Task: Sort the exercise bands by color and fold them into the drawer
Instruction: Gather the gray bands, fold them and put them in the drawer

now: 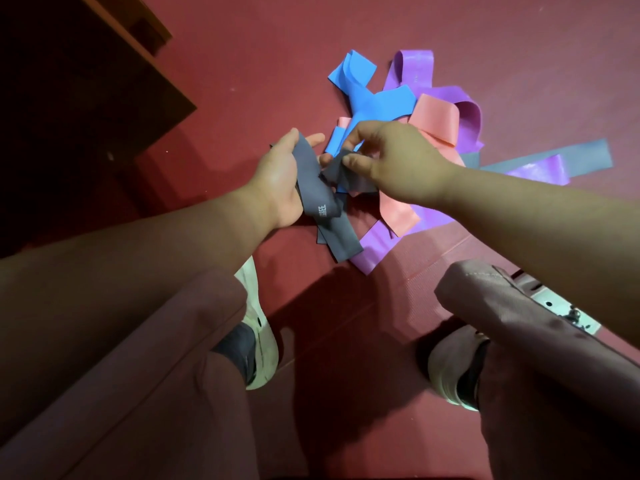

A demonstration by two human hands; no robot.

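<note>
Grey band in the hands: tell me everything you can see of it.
The grey band is a flat, matte, dark grey strip that looks like thin rubber, with small white lettering near its middle. It is crumpled and doubled over, not neatly folded. The left hand holds it across the palm, and the right hand pinches a loose part. Its lower ends hang down by a purple band on the red floor.
</note>
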